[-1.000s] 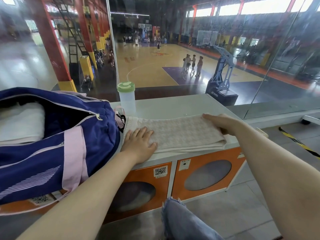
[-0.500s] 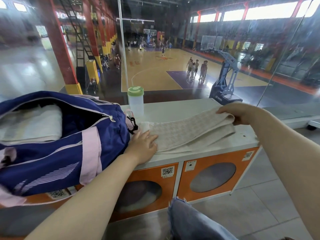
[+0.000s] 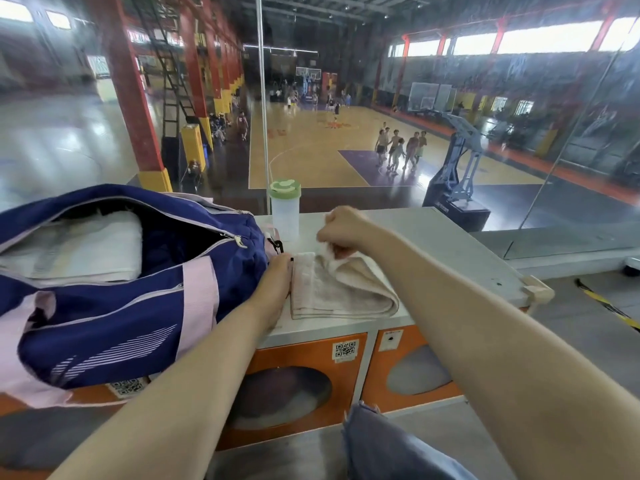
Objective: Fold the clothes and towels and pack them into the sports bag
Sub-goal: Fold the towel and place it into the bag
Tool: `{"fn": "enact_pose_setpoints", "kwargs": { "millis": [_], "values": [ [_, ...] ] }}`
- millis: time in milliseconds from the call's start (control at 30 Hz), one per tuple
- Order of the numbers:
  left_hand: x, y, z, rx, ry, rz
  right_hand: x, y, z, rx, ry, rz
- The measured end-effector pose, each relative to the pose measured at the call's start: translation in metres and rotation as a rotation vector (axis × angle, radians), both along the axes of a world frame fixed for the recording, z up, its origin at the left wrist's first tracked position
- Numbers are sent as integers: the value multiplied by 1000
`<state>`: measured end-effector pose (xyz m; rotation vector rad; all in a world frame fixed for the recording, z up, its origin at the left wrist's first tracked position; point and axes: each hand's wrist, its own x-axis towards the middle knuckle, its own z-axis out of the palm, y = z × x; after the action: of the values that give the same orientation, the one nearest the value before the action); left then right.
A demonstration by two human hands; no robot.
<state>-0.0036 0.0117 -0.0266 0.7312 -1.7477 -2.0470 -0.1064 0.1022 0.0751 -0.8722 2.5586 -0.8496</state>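
Nubby woven cloth towel (image 3: 341,289), smooth matt fabric bag (image 3: 114,327), translucent plastic bottle (image 3: 284,216).

Counts: 1 sports bag (image 3: 114,306), navy with pink straps, unzipped. Towels: 2 total – 1 white folded towel (image 3: 79,247) inside the bag, 1 beige towel (image 3: 341,292) on the counter (image 3: 450,244) just right of the bag. 1 clear bottle (image 3: 285,216) with green lid, behind the beige towel. Hands: 2 – left hand (image 3: 277,282), right hand (image 3: 341,232). Orange locker doors (image 3: 301,362) under the counter: 2 fully visible, each with 1 oval window; a third is mostly hidden behind the bag. QR stickers: 2 seen, 1 on a door, 1 below the bag.
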Motion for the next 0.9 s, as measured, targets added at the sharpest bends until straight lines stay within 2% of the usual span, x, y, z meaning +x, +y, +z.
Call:
{"fn": "enact_pose_setpoints", "kwargs": {
  "millis": [167,233,300,433,467,500,533,567,633,667,800,900],
  "values": [
    [-1,-4,4,174,40,66,24,-40,-47,321,275,171],
    [-3,-7,2,196,18,80,27,-46,-62,371,287,204],
    [-1,-9,2,199,-17,68,24,-45,-69,206,115,141],
    [1,-15,-3,77,-49,1,14,-23,-60,-257,-501,72],
    [2,-14,-3,28,-49,-21,10,-16,-58,-360,-585,29],
    [3,-13,-3,-1,-50,-36,4,-11,-59,-472,-601,-48],
    [5,-11,-1,-26,-51,-49,-3,-6,-62,-541,-507,-155],
    [7,-8,2,-63,-50,-58,-8,1,-65,-558,-327,-268],
    [9,-3,4,-153,-66,-81,-14,18,-70,-484,-10,-414],
    [9,-2,4,-200,-86,-91,-17,27,-72,-418,44,-447],
    [5,4,6,-492,-229,-128,-29,46,-77,-72,-125,-539],
    [2,5,3,-671,-326,-137,-30,50,-71,-88,-311,-490]
  ]
}}
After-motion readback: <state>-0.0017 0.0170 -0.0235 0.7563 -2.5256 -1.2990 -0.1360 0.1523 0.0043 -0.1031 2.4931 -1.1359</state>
